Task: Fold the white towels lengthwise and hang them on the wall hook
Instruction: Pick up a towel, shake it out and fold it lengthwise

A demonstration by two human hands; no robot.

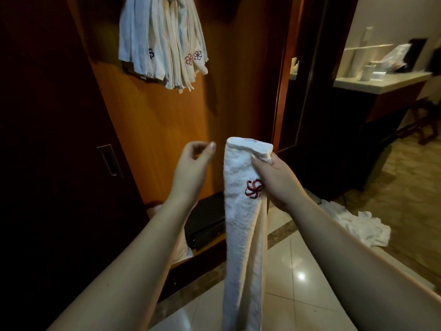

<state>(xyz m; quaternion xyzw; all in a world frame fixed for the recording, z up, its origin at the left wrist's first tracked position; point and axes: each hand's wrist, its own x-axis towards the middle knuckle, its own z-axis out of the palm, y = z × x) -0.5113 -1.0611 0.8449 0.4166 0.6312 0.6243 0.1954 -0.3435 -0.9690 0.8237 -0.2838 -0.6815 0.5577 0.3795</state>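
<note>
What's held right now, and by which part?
Right hand grips the folded white towel near its top folded end, beside the red flower. Left hand holds nothing.

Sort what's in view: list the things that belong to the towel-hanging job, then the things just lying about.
Job:
folded towel, gripped by the right hand
left hand, holding nothing
hung towels on the wooden panel
towel heap on the floor

Lying about:
black box low by the panel
counter with cups and a bag
</note>
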